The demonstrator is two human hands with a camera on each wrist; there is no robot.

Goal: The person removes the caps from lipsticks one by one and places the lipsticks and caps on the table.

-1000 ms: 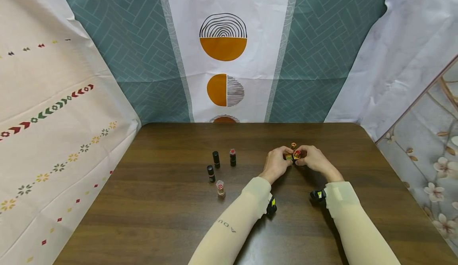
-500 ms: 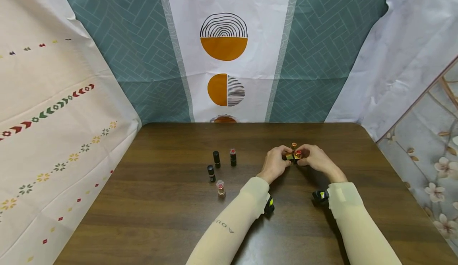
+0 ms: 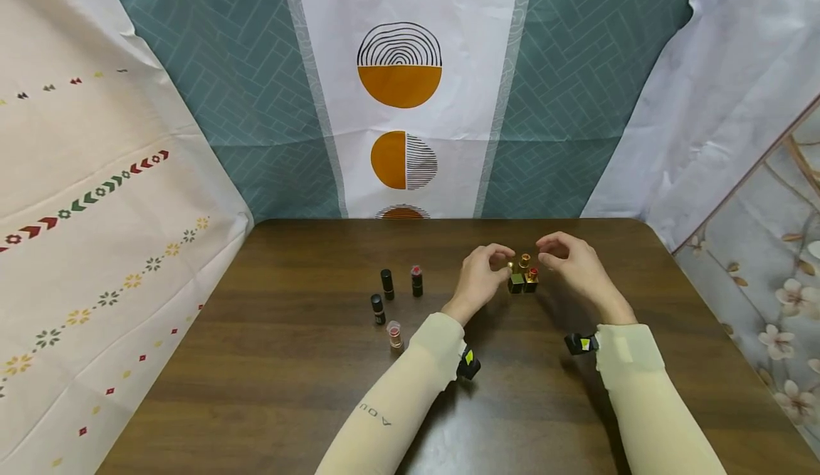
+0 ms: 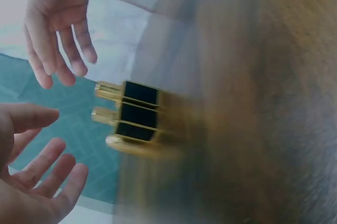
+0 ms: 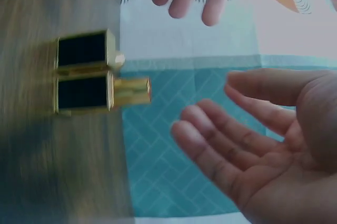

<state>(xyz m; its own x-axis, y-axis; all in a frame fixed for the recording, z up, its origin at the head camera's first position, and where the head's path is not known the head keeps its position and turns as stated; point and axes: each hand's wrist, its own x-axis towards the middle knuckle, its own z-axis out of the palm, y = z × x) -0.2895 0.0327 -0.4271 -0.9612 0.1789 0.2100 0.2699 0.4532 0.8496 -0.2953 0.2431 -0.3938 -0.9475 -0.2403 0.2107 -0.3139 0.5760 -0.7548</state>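
Observation:
Several black and gold square lipsticks [image 3: 531, 283] stand grouped on the table, two with gold tubes [image 3: 524, 261] showing and a red tip on the front one. Beside the group on the left is my left hand [image 3: 477, 279], fingers bent loosely and apart from the lipsticks. My right hand [image 3: 576, 268] hovers on the other side, thumb and fingers spread around air. In the left wrist view, black faces [image 4: 139, 112] with gold edges line up side by side. The right wrist view shows two black-sided cases [image 5: 83, 93], with my right palm [image 5: 263, 155] facing them.
Left of the hands stand two black capped tubes [image 3: 387, 285] [image 3: 378, 309], a black lipstick with a red top [image 3: 417, 280], and a clear-topped pinkish lipstick [image 3: 394, 335]. The wooden table [image 3: 288, 389] meets hanging cloth [image 3: 551, 176] at its back edge.
Both hands have let go of the lipsticks and drawn apart, the left to the left, the right up and to the right. The grouped lipsticks are now exposed.

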